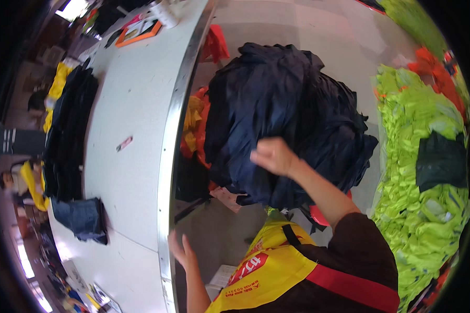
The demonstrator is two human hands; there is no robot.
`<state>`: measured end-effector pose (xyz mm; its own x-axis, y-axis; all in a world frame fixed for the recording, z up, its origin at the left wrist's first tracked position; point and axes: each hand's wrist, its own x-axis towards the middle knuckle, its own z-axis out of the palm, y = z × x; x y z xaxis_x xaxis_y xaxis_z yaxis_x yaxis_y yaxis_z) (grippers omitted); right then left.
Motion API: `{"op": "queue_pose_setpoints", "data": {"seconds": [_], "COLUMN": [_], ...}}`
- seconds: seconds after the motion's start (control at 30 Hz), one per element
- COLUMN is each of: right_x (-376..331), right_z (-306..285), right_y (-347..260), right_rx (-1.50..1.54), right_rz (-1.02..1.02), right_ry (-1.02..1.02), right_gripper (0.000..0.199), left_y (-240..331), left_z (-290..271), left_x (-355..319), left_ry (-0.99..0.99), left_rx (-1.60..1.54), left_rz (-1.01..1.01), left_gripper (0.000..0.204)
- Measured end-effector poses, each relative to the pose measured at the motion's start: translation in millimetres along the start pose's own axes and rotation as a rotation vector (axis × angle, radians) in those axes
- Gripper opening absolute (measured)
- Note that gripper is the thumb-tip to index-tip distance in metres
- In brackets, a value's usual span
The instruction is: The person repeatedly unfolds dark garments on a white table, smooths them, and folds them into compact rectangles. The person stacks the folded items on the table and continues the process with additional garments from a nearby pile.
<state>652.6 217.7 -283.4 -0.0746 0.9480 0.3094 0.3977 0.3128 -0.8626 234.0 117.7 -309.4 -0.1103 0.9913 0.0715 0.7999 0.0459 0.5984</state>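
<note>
Our left hand (184, 253) and right hand (275, 157) are apart; the left is spread just beside the bench (136, 109); the right curls over the dark clothes (282, 99), though we cannot tell whether it grips any; they lie heaped between the bench and the lime clothes (402, 219).

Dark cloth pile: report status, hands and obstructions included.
Right hand curled over dark cloth pile, contact unclear. Left hand open, empty, by table edge. Pile heaped beside table. Nothing seen blocking right hand.
</note>
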Motion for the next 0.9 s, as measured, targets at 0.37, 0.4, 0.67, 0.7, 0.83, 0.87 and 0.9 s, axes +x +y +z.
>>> {"op": "queue_pose_setpoints", "data": {"seconds": [0.37, 0.4, 0.67, 0.7, 0.83, 0.87, 0.9], "right_x": [-67, -61, -56, -58, -68, -73, -77], "right_z": [98, 99, 157, 165, 188, 192, 194], "right_y": [-167, -182, -273, -280, -304, -306, -306], "right_rx": [0.753, 0.754, 0.794, 0.774, 0.626, 0.479, 0.327], "right_rz": [-0.183, -0.216, -0.553, -0.570, -0.574, -0.570, -0.567], "right_ry": [-0.685, -0.767, -1.136, -1.161, -1.256, -1.270, -1.283], "right_gripper": [0.038, 0.038, 0.040, 0.040, 0.038, 0.036, 0.034], "left_y": [19, 5, -88, -94, -137, -139, -138], "left_z": [10, 10, -14, -21, -64, -88, -116], "left_x": [41, 23, -133, -144, -170, -172, -176], "left_ry": [-0.026, -0.093, -0.757, -0.636, -0.188, -0.079, 0.028], "left_rx": [-0.141, -0.210, -1.757, -1.722, -1.488, -1.434, -1.392], "left_rz": [-0.260, -0.366, -1.121, -1.063, -0.784, -0.725, -0.673], "left_gripper": [0.061, 0.063, 0.044, 0.043, 0.036, 0.035, 0.033]}}
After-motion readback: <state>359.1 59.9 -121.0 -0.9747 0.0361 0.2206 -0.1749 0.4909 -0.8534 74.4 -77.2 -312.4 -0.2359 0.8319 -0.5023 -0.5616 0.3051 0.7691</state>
